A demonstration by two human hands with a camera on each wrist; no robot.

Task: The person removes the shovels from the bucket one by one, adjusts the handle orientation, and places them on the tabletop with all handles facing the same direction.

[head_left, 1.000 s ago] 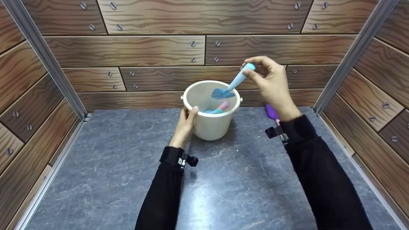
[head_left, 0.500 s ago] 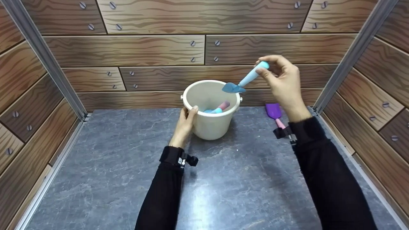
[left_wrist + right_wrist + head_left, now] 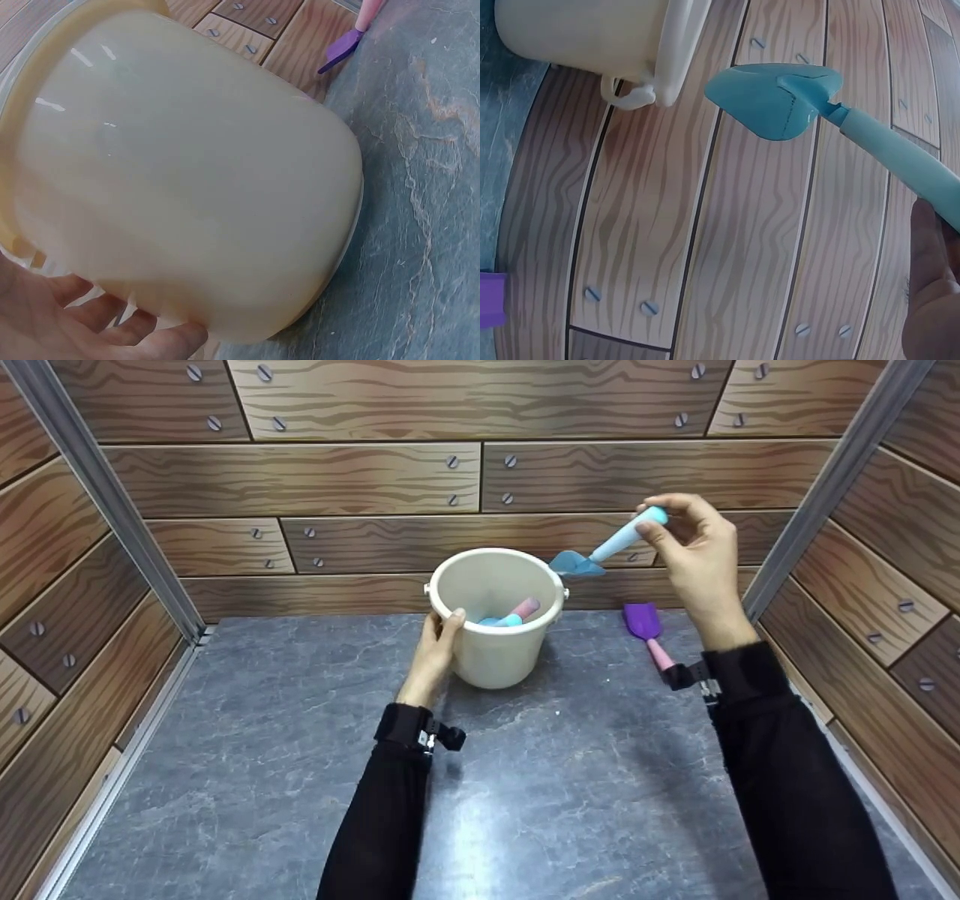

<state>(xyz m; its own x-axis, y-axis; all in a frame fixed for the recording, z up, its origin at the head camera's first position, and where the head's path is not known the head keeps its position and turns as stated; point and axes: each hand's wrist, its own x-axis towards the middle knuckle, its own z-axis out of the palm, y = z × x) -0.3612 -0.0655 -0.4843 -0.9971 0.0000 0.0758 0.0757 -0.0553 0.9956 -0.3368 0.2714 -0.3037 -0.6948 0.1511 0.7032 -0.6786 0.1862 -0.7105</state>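
My left hand [image 3: 435,652] holds the near left rim of a white bucket [image 3: 496,656], thumb over the edge. The left wrist view shows its fingers [image 3: 139,328] against the bucket's side. Inside the bucket lie things with a pink handle [image 3: 527,608] and a turquoise end [image 3: 511,620]; their lower parts are hidden. My right hand [image 3: 701,559] pinches the light blue handle of a toy trowel [image 3: 626,538] in the air. The trowel's blue blade [image 3: 772,97] points left, just past the bucket's right rim.
A purple toy shovel [image 3: 643,621] with a pink handle lies on the grey marbled tabletop [image 3: 300,720], right of the bucket. Wood-patterned walls [image 3: 360,480] with metal corner posts enclose the table at the back and sides.
My right hand has carried the trowel rightward, from over the bucket's opening to beyond its right rim. More of the purple shovel shows now. The left hand and bucket stay put.
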